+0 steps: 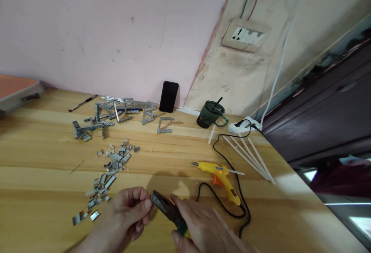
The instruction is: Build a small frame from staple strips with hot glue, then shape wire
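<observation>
My right hand [199, 222] is wrapped round a pair of pliers [166, 206] with dark jaws and green and yellow grips. The jaws point up and left, their tip meeting the fingertips of my left hand [131, 210]. Thumb and forefinger of that hand are pinched together at the jaws; whatever they hold is too small or hidden to name. Left of my hands, small flat metal pieces [117, 160] lie scattered in a strip across the wooden table [43, 191]. Farther back are bent metal assemblies [89, 127], one of them a C-shaped piece [165, 125].
A yellow glue gun [214, 170] with a black cord lies to the right. Behind it are white glue sticks [249, 158], a green mug [210, 114] and a power strip [245, 125]. A phone [169, 96] leans on the wall; a pen [82, 103] lies back left.
</observation>
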A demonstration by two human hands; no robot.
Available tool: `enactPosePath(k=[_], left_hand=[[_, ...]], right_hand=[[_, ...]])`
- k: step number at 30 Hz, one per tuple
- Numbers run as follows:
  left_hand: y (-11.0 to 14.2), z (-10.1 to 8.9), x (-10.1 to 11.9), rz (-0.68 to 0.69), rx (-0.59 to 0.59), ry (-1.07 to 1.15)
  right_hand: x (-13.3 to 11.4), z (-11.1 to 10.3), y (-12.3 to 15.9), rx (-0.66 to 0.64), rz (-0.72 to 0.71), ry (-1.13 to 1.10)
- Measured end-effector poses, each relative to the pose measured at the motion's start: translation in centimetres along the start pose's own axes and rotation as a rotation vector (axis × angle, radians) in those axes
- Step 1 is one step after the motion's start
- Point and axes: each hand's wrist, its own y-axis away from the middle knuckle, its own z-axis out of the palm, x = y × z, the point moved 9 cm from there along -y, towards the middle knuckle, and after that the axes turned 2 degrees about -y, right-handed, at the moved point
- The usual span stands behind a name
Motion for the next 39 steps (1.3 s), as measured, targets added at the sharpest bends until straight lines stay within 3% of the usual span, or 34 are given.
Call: enactPosePath(k=[4,10,15,25,28,33,39], left_hand=[[0.1,0.4,-0.1,0.013,-0.042,0.035],[0.2,1.3,-0.6,-0.001,-0.145,0.094],[0.2,1.2,-0.5,0.02,-0.13,0.122],[0.8,1.3,-0.4,-0.026,-0.11,0.022],[0.6,0.9,-0.3,0.017,-0.065,-0.022],[0.2,-0.3,0.4,0.184,0.031,-0.321],[0.4,-0.2,1.8,0.321,0.096,-0.486]], right_hand=[[0.1,-0.1,0.1,-0.008,0.035,0.013],[0.1,0.3,0.2,0.008,-0.035,-0.042],[0.5,0.0,0.4,0.026,-0.019,-0.139],[0.4,-1.1,0.7,0.043,-0.117,-0.341],[0.4,-0.7,0.6,0.0,-0.112,-0.356],[0.4,-0.4,0.3,-0.015,-0.107,-0.325],[0.4,-0.2,0.2,0.006,-0.1,-0.256]])
